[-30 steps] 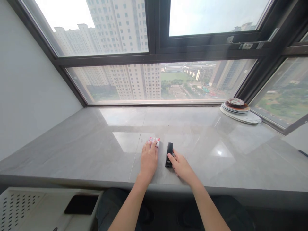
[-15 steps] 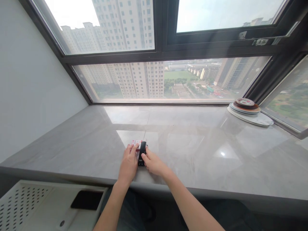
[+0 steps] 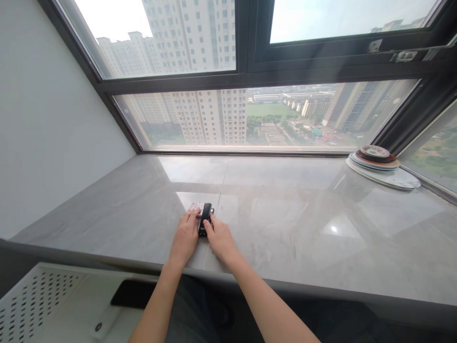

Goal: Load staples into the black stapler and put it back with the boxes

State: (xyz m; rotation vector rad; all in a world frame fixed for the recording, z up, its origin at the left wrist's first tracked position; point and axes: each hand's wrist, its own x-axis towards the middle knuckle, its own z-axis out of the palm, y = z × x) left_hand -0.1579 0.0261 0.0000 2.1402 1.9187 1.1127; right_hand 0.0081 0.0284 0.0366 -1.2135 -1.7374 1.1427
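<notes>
A black stapler [image 3: 204, 218] stands on the grey stone ledge with its long side pointing away from me. My right hand [image 3: 220, 238] is closed around its right side, thumb on top. To its left, my left hand [image 3: 184, 237] holds a small paper with pink print [image 3: 194, 206], fingers bent over it and close against the stapler. One edge of the paper lies beside or under the stapler; the fingers hide most of it, so I cannot tell how far it goes in.
A stack of plates [image 3: 379, 164] sits at the right rear corner of the ledge [image 3: 285, 228]. Behind runs a dark window frame [image 3: 243, 78]. Below the front edge at left is a white perforated stand [image 3: 71, 305] with a black flat object [image 3: 132, 293] on it.
Both hands, with the stapler and paper, have shifted slightly left and away from me. The stapler leans a little more to the right at its far end. The camera view has turned slightly.
</notes>
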